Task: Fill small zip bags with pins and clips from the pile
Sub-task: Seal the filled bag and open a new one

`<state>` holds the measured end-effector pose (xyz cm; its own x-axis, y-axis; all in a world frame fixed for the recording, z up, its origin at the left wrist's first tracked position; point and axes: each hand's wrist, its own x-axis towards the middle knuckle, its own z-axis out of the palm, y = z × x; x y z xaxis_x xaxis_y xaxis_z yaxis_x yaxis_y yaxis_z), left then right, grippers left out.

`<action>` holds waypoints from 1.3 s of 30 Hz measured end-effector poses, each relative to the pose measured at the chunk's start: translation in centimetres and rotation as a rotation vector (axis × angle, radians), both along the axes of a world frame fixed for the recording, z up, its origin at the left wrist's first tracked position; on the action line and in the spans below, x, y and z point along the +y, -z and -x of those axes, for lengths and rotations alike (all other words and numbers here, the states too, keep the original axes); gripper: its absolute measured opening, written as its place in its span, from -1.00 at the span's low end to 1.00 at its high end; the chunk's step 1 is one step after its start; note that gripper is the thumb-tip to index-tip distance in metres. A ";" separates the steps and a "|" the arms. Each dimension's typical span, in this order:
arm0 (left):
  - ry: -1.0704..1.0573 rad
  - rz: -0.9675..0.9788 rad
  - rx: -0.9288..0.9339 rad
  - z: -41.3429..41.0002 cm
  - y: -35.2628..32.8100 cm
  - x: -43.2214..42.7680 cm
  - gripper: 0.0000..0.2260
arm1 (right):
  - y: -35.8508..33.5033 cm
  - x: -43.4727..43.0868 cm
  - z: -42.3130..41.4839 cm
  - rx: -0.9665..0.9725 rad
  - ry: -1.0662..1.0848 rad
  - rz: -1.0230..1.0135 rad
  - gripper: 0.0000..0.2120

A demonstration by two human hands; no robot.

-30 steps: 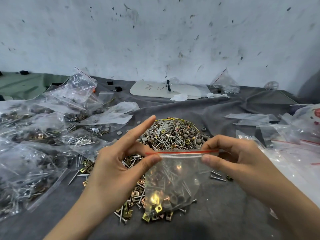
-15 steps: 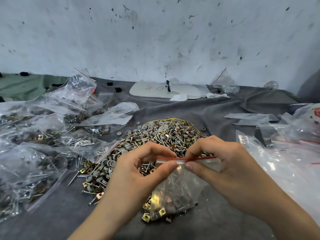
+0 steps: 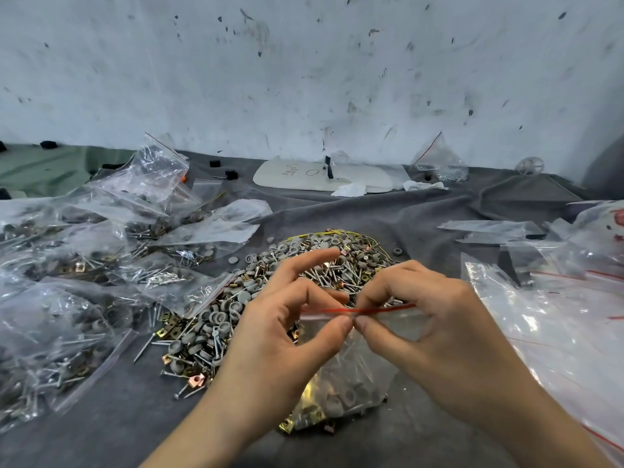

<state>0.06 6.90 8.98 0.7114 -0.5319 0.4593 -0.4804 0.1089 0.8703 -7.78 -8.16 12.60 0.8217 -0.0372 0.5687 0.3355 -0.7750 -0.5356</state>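
Note:
A small clear zip bag (image 3: 351, 383) with a red strip along its top hangs between my hands, its bottom resting on the grey cloth. It holds nails, grey caps and brass clips. My left hand (image 3: 287, 336) pinches the red strip between thumb and middle finger, index finger raised. My right hand (image 3: 435, 319) pinches the same strip right beside it, thumbs nearly touching. Behind the hands lies the loose pile (image 3: 256, 298) of nails, grey round caps and brass clips.
Many filled zip bags (image 3: 74, 265) are heaped on the left. Empty zip bags (image 3: 553, 298) lie stacked on the right. A white board (image 3: 320, 175) and another bag (image 3: 439, 160) sit by the wall at the back. Grey cloth (image 3: 111, 413) covers the table.
My hands have closed in along the red strip until the thumbs nearly meet at its middle. The bag has sunk lower, and my left index finger has lifted off.

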 end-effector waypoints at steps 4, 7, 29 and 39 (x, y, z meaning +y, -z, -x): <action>0.031 0.033 -0.004 0.0 0.3 0.0 -0.88 | 0.0 0.0 0.1 0.012 -0.009 0.009 -0.96; 0.050 0.041 -0.014 0.0 0.2 0.1 -0.87 | 0.0 0.1 0.1 0.010 -0.015 0.043 -0.95; -0.011 -0.124 -0.224 -1.2 -0.7 0.6 -0.90 | 1.4 -2.6 -0.5 0.102 -0.099 -0.209 -0.84; 0.000 -0.204 -0.395 -1.7 -1.4 1.0 -0.88 | 1.5 -2.1 -0.8 0.046 -0.042 -0.139 -0.82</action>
<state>1.81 7.86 10.35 0.5022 -0.6403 0.5813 -0.7805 -0.0461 0.6235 -6.95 -10.21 11.05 0.8492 -0.0775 0.5223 0.3392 -0.6781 -0.6520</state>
